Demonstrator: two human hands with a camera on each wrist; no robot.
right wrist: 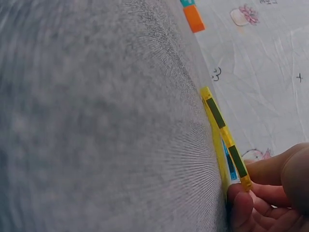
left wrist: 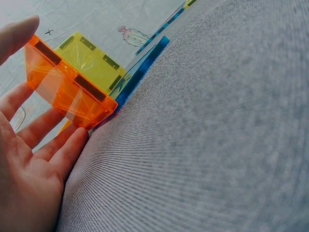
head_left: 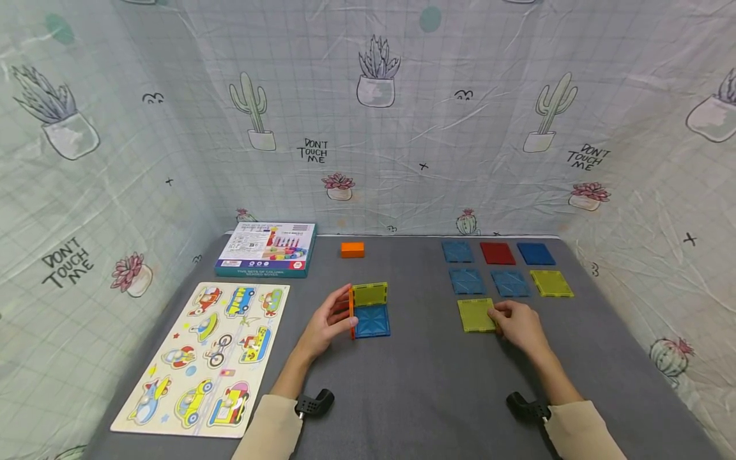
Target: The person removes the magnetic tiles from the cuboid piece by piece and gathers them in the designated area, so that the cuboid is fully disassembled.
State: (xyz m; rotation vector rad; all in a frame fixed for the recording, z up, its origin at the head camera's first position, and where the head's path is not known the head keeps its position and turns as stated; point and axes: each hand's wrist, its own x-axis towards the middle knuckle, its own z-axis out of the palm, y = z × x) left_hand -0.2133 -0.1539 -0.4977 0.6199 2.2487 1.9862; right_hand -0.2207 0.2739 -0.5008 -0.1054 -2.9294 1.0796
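On the left, a blue magnetic tile [head_left: 372, 321] lies flat with a yellow magnetic tile [head_left: 370, 294] standing along its far edge and an orange magnetic tile [left wrist: 67, 84] upright at its left side. My left hand [head_left: 329, 324] holds the orange tile between thumb and fingers, as the left wrist view shows too. My right hand [head_left: 519, 324] pinches another yellow magnetic tile [head_left: 476, 315] by its right edge. In the right wrist view that yellow tile [right wrist: 225, 135] is tilted, its near edge raised off the table, with thumb and fingers at one corner.
Behind the right hand lie several flat tiles: blue ones [head_left: 467, 281], a red one [head_left: 498, 253] and a yellow one [head_left: 552, 283]. An orange block [head_left: 352, 250] stands at the back. A boxed set [head_left: 266, 249] and a wooden vehicle puzzle board [head_left: 201, 358] occupy the left side.
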